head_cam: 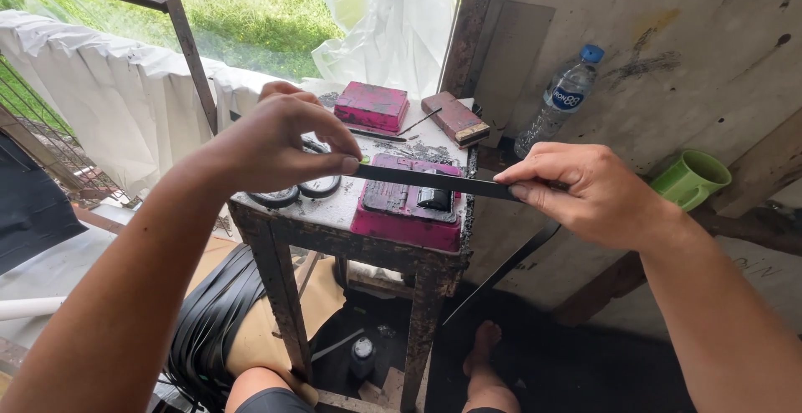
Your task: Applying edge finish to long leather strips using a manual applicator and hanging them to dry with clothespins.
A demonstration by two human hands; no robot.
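Head view: a black strip [430, 181] is held taut above a small worn table [334, 212], between both hands.
Left hand [280, 141]: fingers closed, the strip's left end pinched between thumb and forefinger.
Strip: judged thin, light and springy, likely smooth; best gripped flat near its ends.
Pink block [407, 204]: lies directly beneath the strip.
Right hand [585, 192]: fingers closed on the strip, its tail hanging below.
Bottle [558, 100]: clear, blue-capped, contents cannot be told.
Green mug [690, 180]: tipped sideways, nothing seen inside.

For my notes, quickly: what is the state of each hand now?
Left hand: closed, pinching the black strip.
Right hand: closed, pinching the same strip.
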